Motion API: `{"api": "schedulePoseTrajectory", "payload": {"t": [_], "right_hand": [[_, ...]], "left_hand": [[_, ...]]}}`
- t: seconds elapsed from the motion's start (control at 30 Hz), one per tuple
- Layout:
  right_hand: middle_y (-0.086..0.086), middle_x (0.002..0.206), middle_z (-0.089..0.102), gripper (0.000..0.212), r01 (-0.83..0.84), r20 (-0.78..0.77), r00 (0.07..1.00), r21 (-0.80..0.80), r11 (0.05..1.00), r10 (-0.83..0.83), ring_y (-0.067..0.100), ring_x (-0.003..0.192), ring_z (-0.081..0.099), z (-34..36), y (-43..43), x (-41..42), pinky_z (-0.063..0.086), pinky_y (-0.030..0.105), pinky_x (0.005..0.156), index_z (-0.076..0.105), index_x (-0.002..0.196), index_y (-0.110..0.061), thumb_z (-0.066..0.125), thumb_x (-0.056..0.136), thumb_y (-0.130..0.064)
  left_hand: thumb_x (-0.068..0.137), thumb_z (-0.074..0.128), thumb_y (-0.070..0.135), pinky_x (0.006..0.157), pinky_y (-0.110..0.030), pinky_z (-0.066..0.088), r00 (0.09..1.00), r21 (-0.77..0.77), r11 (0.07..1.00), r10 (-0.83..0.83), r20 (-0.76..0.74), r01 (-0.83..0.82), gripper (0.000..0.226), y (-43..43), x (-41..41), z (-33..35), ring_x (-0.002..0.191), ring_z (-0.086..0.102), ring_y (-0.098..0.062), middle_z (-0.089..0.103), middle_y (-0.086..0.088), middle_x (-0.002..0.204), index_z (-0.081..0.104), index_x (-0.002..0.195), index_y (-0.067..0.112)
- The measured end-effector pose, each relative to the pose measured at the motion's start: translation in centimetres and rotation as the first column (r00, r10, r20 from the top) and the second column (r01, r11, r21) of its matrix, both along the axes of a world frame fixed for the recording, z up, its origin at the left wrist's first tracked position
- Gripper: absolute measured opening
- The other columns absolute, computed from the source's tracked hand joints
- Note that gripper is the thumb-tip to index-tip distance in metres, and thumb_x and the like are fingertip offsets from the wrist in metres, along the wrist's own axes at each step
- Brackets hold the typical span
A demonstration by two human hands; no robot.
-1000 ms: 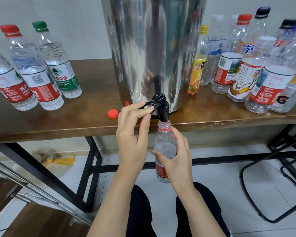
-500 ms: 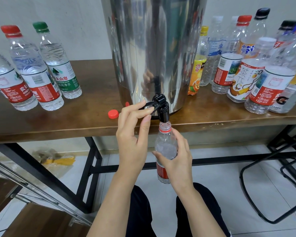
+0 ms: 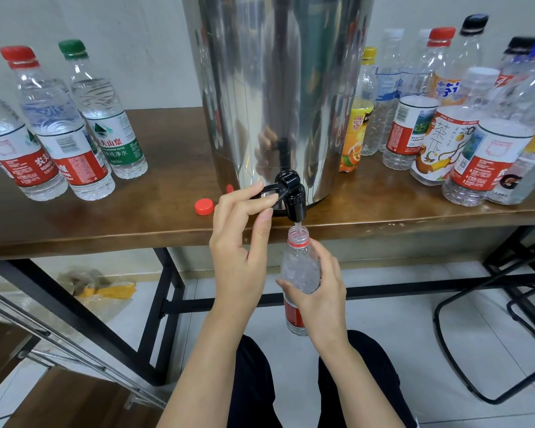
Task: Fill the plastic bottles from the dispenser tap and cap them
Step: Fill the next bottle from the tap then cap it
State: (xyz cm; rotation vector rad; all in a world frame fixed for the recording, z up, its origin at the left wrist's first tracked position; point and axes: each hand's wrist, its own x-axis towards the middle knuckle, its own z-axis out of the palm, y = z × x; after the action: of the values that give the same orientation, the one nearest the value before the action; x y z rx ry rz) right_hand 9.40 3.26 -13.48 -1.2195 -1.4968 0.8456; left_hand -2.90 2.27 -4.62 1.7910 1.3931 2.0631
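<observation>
The open bottle (image 3: 300, 273) was held upright just below the table's front edge (image 3: 105, 230), its mouth set right under the spout of the black tap (image 3: 294, 199), and a thin stream (image 3: 297, 225) was seen falling into the neck. It was gripped round the middle by the right hand (image 3: 322, 295), fingers and thumb curled about it. The tap's lever (image 3: 271, 190) was pinched between the thumb and fingers of the left hand (image 3: 238, 245). The water level could not be read plainly behind the fingers.

Filling was judged to be the step in hand. The next move would call for the lever to be let go before the bottle is drawn away, and then for the loose red cap (image 3: 204, 206), lying on the table just left of the tap, to be screwed on.

The neck was close to the table edge, so a downward and outward path was judged safest; open room was left over the lap. Bare tabletop lay between the cap and the capped bottles (image 3: 59, 128) at the left, while the right side beside the steel dispenser (image 3: 278, 88) was crowded with bottles (image 3: 464, 134).
</observation>
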Motion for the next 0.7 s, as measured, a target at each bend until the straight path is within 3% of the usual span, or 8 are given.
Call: {"api": "schedulePoseTrajectory", "payload": {"t": [0.13,0.4,0.7], "right_hand": [[-0.032,0.123,0.041,0.083,-0.003,-0.004,1.0,-0.009,1.0,0.003,-0.022,0.114,0.04,-0.3,-0.1,0.0,0.036,0.002,0.083,0.035,0.123,-0.06,0.087,0.073,-0.018],[-0.034,0.123,0.04,0.083,-0.007,-0.012,1.0,-0.016,1.0,0.006,-0.021,0.116,0.039,-0.4,-0.1,0.0,0.036,0.006,0.087,0.035,0.122,-0.06,0.086,0.073,-0.017],[-0.019,0.129,0.046,0.083,0.003,-0.004,1.0,0.025,1.0,-0.003,-0.015,0.118,0.041,0.8,0.0,0.0,0.035,0.004,0.088,0.036,0.128,-0.056,0.087,0.072,-0.02]], "left_hand": [[0.098,0.053,0.011,0.105,-0.03,0.041,1.0,-0.003,1.0,0.002,-0.004,-0.002,0.018,0.0,0.0,0.0,0.119,0.056,-0.015,0.059,0.007,0.12,0.066,0.109,0.02],[0.099,0.055,0.008,0.104,-0.03,0.041,1.0,0.001,1.0,0.004,-0.012,-0.004,0.019,0.0,0.0,0.0,0.118,0.055,-0.013,0.059,0.007,0.12,0.066,0.109,0.019],[0.098,0.053,0.011,0.104,-0.029,0.041,1.0,0.009,1.0,0.017,-0.015,-0.017,0.018,0.0,0.1,0.1,0.118,0.056,-0.016,0.059,0.006,0.119,0.066,0.109,0.019]]}}
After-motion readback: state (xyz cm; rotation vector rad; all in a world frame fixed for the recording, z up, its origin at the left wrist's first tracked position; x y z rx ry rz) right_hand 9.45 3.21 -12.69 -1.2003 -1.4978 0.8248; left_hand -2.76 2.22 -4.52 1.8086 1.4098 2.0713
